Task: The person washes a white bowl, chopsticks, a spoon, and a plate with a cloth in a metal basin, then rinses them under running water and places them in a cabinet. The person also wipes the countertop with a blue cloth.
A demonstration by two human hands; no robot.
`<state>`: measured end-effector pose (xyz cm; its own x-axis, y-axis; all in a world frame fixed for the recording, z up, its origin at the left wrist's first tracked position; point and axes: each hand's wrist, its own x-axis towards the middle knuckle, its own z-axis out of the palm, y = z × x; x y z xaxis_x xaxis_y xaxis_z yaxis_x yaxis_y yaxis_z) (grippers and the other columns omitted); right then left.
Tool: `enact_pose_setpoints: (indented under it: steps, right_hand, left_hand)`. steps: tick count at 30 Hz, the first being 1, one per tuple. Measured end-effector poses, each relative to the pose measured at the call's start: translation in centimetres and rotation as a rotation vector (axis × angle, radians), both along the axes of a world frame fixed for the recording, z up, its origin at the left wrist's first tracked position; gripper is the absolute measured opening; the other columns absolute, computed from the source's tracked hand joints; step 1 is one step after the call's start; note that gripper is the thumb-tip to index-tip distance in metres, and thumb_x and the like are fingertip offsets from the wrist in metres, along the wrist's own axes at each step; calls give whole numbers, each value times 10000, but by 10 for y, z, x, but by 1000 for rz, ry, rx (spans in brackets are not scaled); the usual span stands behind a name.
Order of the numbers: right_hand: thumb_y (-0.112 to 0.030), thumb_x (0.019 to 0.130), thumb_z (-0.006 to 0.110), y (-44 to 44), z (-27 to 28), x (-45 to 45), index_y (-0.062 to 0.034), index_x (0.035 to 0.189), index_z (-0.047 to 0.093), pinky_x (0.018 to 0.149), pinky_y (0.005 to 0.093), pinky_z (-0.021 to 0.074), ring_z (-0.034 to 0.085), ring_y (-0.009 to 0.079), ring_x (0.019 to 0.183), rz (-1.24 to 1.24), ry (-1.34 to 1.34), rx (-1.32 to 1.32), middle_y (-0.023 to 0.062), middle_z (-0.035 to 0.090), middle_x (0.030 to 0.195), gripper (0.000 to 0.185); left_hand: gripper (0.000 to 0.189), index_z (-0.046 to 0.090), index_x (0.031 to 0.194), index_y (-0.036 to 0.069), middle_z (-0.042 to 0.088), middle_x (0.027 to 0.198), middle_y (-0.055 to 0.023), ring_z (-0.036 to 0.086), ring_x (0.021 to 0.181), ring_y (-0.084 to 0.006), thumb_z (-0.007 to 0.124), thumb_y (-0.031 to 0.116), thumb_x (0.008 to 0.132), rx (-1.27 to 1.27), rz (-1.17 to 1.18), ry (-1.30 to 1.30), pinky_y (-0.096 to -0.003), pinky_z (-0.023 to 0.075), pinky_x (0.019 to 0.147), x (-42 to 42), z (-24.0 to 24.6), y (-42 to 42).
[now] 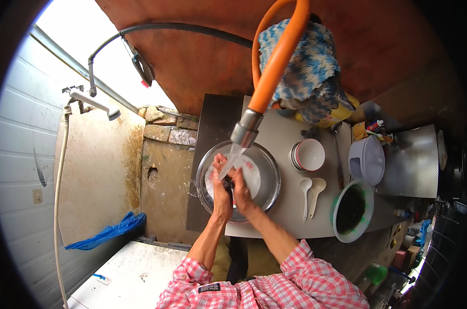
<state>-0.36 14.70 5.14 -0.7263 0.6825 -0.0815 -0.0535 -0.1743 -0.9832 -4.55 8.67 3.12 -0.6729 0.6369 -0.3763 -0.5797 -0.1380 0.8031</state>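
Observation:
Water pours from the metal nozzle of a thick orange hose onto my hands. My left hand and my right hand are pressed close together over a round metal basin. Between the palms shows a small dark object, mostly hidden and too blurred to name. Below my hands, a white plate with red marks lies in the basin, partly covered by them.
Right of the basin stand stacked bowls, with two spoons nearer me. A white basin with dark contents sits at the table's right edge. Behind are a dark scouring pad and a blue-and-white fluffy cloth. A lilac container stands farther right.

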Motion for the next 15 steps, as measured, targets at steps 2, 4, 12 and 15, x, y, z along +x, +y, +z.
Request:
enact_pose_setpoints:
  steps: [2,4,12,15]
  right_hand:
    - [-475,1045,146,-8,0,-1,-28,1455,377,1169,352,197,307,225,1416,-50,-49,199,104,361,1526,650]
    - [-431,1056,188,-11,-1,-1,-32,1456,374,1170,341,180,274,227,1431,-91,-47,162,116,350,1529,595]
    - [-282,1056,276,-10,-1,-7,-38,1498,269,1195,353,111,184,266,1464,7,-184,159,133,251,1570,505]
    - [-295,1039,308,-10,-1,-11,-90,1490,320,1197,363,111,165,276,1467,-11,-131,-43,110,267,1567,495]
  left_hand:
    - [551,249,1516,49,251,1575,-74,227,1446,-201,278,342,1051,124,-81,69,-324,182,1174,8,4,0]
    - [562,246,1517,43,232,1583,-69,202,1455,-200,256,348,1045,76,-92,-45,-322,149,1179,12,11,5]
    - [590,144,1531,19,217,1583,-137,163,1466,-270,245,349,1053,17,-98,-63,-388,109,1188,6,33,12]
    - [572,131,1536,30,219,1584,-116,161,1470,-264,255,312,1054,42,-84,-130,-399,115,1191,21,32,4]
